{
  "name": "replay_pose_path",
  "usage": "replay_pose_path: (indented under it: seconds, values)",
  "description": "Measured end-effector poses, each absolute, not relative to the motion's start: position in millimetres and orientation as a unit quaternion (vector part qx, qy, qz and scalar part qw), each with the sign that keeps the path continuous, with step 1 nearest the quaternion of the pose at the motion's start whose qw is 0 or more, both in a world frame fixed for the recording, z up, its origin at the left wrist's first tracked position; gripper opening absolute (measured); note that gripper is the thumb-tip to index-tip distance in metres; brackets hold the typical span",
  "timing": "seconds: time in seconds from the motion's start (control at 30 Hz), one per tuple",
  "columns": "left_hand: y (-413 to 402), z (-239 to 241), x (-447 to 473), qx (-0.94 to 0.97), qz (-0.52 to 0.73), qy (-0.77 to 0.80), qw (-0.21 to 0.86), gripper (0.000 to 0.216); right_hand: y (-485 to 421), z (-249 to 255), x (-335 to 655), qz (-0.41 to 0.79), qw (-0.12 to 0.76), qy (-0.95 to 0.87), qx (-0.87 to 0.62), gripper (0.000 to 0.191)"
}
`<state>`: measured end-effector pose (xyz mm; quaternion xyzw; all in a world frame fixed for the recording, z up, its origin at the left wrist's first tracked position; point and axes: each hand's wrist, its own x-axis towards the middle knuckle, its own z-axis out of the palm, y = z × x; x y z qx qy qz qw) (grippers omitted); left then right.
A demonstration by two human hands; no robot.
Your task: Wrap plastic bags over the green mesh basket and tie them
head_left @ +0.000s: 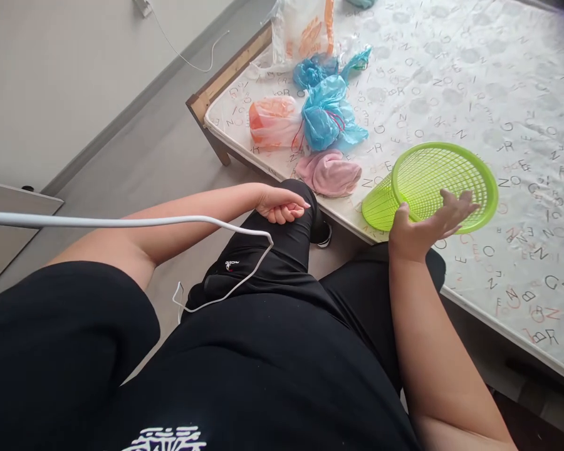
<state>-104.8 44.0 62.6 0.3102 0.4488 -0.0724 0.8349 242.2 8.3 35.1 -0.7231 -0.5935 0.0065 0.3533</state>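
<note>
My left hand (282,203) is curled into a loose fist above my knee, with nothing showing in it. My right hand (427,222) is open, fingers spread, in front of the mouth of a green mesh wastebasket (380,202). The basket stands near the edge of the bed; whether my fingers touch its rim I cannot tell. Beyond my left hand a folded pink cloth (329,173) lies by the bed's edge. Behind it are a knotted blue plastic bag (326,116) and an orange and clear plastic bag (273,119).
A mattress (512,250) with printed letters rests on a wooden bed frame (228,69). A clear bag with orange print (305,31) sits at its corner. A white cable (192,219) crosses in front of my body. The wall (66,75) is at left.
</note>
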Motion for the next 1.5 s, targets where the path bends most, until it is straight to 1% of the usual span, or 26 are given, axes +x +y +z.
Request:
replay_pose_path:
  seconds: [0.1,0.2,0.27,0.3,0.43,0.53,0.6,0.63,0.7,0.77,0.83,0.9,1.1,1.33,1.5]
  values:
    - [58.0,50.4,-105.4,0.332,-0.098,0.34,0.874,0.044,12.3,34.7,238.4,-0.003,0.385,-0.605,-0.697,0.042]
    - [68.5,41.5,-106.0,0.352,-0.072,0.282,0.89,0.058,16.7,30.9,239.1,-0.021,0.417,-0.629,-0.656,0.024]
    - [75.1,36.6,-104.8,0.358,-0.044,0.267,0.894,0.066,16.8,28.8,240.2,-0.016,0.416,-0.641,-0.645,0.009]
    - [78.4,34.3,-103.6,0.36,-0.028,0.264,0.894,0.07,15.8,28.6,240.2,-0.002,0.403,-0.648,-0.646,0.009]
    - [88.7,26.3,-97.3,0.367,0.003,0.275,0.889,0.079,8.7,35.1,236.2,0.103,0.318,-0.678,-0.654,0.035]
    - [92.7,23.5,-94.6,0.37,0.001,0.292,0.882,0.08,6.9,42.1,234.0,0.19,0.296,-0.672,-0.652,0.044]
    - [94.0,23.7,-94.4,0.366,0.001,0.306,0.879,0.08,8.1,43.4,234.5,0.297,0.262,-0.658,-0.641,0.048]
    - [94.6,24.4,-94.6,0.364,0.0,0.314,0.877,0.08,8.9,42.6,234.7,0.368,0.226,-0.646,-0.629,0.05]
    - [95.7,26.8,-95.1,0.357,0.001,0.327,0.875,0.081,10.0,39.0,234.1,0.501,0.121,-0.618,-0.595,0.055]
    - [97.0,29.8,-94.8,0.341,0.013,0.339,0.877,0.081,10.0,34.5,231.2,0.563,0.017,-0.6,-0.568,0.062]
    - [98.6,32.6,-93.2,0.323,0.042,0.352,0.878,0.082,9.4,31.5,227.2,0.573,-0.049,-0.598,-0.559,0.066]
    - [100.2,34.3,-90.2,0.311,0.07,0.371,0.872,0.081,9.3,30.2,224.4,0.581,-0.072,-0.592,-0.554,0.069]
    - [103.7,30.2,-85.9,0.304,0.071,0.383,0.869,0.084,11.2,28.8,229.9,0.614,-0.06,-0.564,-0.549,0.071]
    - [107.9,22.3,-90.9,0.329,0.065,0.348,0.875,0.08,11.3,38.9,224.7,0.595,-0.088,-0.575,-0.555,0.069]
    - [112.6,16.0,-91.9,0.355,0.049,0.339,0.87,0.084,14.6,36.1,223.3,0.602,-0.098,-0.574,-0.547,0.067]
